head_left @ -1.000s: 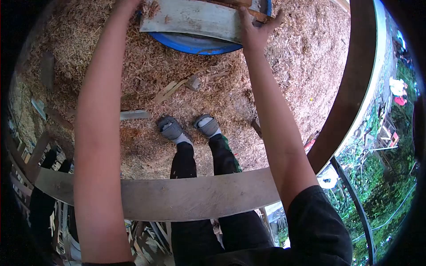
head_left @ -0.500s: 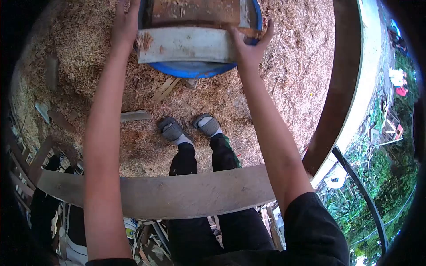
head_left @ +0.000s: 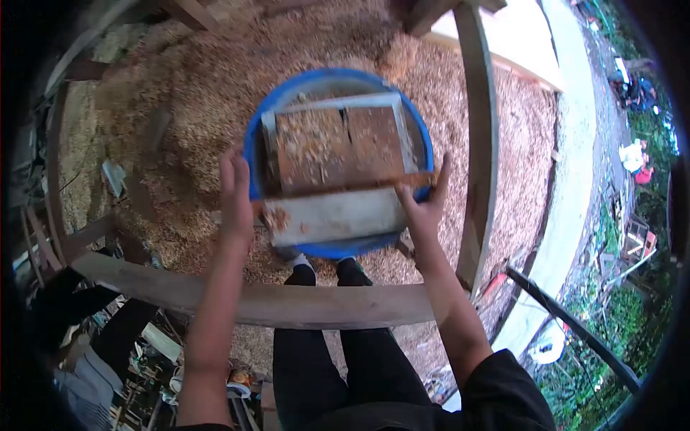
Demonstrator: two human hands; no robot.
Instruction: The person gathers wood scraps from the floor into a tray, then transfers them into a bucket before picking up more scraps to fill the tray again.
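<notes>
A shallow wooden box (head_left: pixel 335 165) with a pale grey front board and a reddish-brown floor strewn with wood shavings rests across the rim of a blue round drum (head_left: pixel 424 144). My left hand (head_left: pixel 236 197) grips the box's left front corner. My right hand (head_left: pixel 424 205) holds its right front corner, thumb on the brown cross strip. Both arms are stretched forward over a grey plank rail (head_left: pixel 287 305). My dark-trousered legs (head_left: pixel 345 359) stand behind that rail, the shoes mostly hidden under the drum.
Sawdust and shavings cover the ground (head_left: pixel 201 93). A wooden post (head_left: pixel 481 144) stands right of the drum, with a pale concrete edge (head_left: pixel 575 179) beyond it. Scrap boards and clutter (head_left: pixel 108 337) lie at lower left. Greenery (head_left: pixel 632 316) is at right.
The view has tilted up, so the drum and box now sit mid-frame and the box's inside shows. Both hands keep their hold on the box's front corners.
</notes>
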